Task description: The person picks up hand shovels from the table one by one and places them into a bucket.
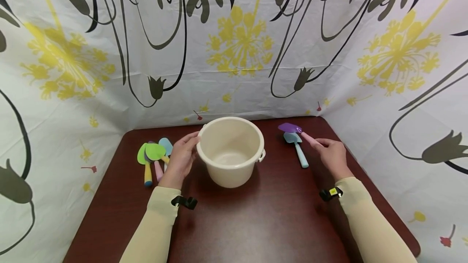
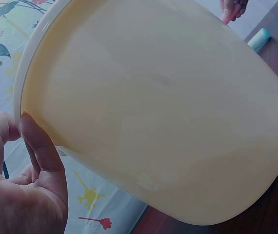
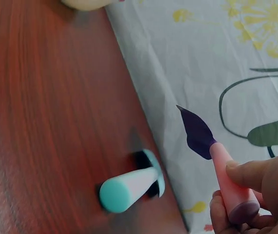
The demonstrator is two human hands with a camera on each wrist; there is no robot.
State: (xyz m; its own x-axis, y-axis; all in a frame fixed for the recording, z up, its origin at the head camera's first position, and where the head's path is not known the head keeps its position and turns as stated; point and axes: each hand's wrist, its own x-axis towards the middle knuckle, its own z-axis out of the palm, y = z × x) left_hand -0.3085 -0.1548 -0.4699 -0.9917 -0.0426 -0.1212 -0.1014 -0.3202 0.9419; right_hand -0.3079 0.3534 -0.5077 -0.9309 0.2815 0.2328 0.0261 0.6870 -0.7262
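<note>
A cream bucket [image 1: 230, 173] is at the middle of the table, its rim gripped on the left side by my left hand [image 1: 181, 158]. In the left wrist view the thumb and fingers of that hand pinch the rim, and the bucket's wall [image 2: 158, 112] fills most of the picture. My right hand [image 1: 332, 155] holds a small toy trowel by its pink handle [image 3: 229, 180]; its purple blade [image 3: 197, 131] points away from the hand. Below that blade, a light blue toy trowel [image 1: 300, 153] lies on the table.
Left of the bucket lie several toy garden tools with green [image 1: 155, 151] and blue heads, partly behind my left hand. The dark red table [image 1: 256, 222] backs onto a white patterned cloth [image 1: 234, 92], which also hangs at both sides.
</note>
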